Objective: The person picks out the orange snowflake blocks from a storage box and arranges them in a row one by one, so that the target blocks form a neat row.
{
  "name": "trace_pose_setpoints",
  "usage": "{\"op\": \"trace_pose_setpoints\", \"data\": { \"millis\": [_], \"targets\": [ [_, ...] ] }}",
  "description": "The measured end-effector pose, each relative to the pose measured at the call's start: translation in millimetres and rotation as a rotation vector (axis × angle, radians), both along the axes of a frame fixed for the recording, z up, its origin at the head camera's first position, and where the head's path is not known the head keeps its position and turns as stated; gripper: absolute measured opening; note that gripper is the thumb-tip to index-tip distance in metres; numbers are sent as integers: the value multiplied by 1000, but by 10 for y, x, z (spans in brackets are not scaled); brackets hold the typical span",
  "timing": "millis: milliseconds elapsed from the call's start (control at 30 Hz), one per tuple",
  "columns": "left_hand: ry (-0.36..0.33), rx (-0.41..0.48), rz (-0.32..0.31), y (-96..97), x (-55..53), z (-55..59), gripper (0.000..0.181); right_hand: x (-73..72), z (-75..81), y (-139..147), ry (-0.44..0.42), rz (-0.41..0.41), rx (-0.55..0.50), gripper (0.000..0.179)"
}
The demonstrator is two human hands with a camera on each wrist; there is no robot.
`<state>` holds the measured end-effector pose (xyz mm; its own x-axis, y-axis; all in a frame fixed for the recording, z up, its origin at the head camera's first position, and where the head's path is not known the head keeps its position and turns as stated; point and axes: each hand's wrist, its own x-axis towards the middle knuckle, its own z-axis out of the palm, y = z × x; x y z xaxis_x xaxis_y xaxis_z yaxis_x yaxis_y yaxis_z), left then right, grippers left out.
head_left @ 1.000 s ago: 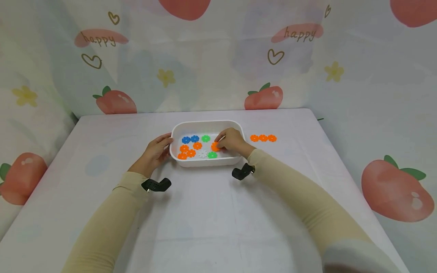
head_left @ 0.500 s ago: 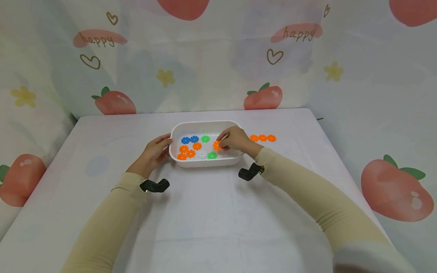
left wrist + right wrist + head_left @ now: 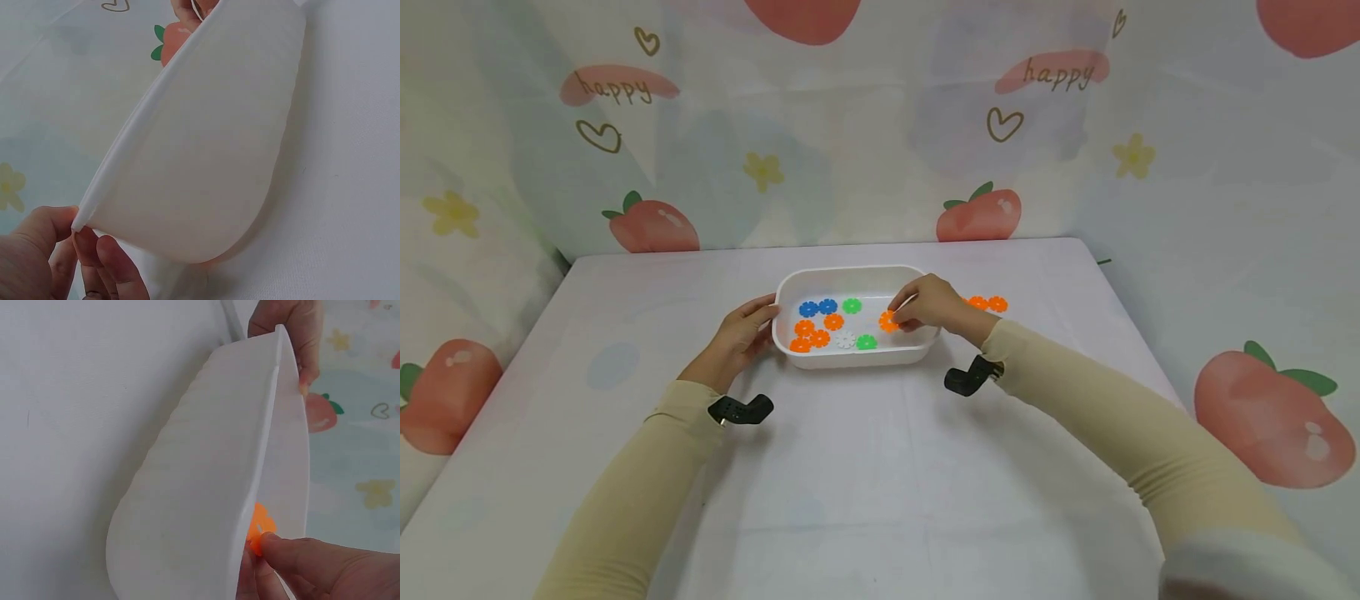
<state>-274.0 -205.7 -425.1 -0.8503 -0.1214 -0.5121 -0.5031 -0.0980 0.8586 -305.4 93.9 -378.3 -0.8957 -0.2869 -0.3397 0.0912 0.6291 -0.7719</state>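
Orange snowflake disc sits between the pinching fingers of the right hand inside the white tray, rim pinched by the left hand; seemingly partway: orange discs outside, nine mixed-colour discs inside.

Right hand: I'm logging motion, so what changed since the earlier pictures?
The right hand moved rightward within the white tray, bringing the pinched orange snowflake disc along; nothing was let go. The left hand still grips the tray; its other discs stayed put.

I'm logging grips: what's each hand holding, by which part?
Left hand: white tray, by its rim's left end. Right hand: orange piece, pinched near its edge.
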Motion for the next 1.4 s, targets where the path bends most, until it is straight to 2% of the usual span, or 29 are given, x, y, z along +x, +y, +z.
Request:
{"op": "trace_pose_setpoints", "data": {
  "millis": [200,400,633,1100,1400],
  "targets": [
    [4,-1,-3,1,5,5,49,17,110,86,-17,11,-26,25],
    [-7,-10,-1,3,-10,5,49,-65,162,229,-11,6,-43,26],
    [-5,-8,-6,1,-12,10,49,-106,229,407,-42,-31,-67,28],
    [-2,-4,-1,9,-14,6,49,-183,272,728,-45,-45,-32,34],
    [-4,-19,13,31,-14,-5,47,-251,223,994,-45,-84,-8,37]
  ]
}}
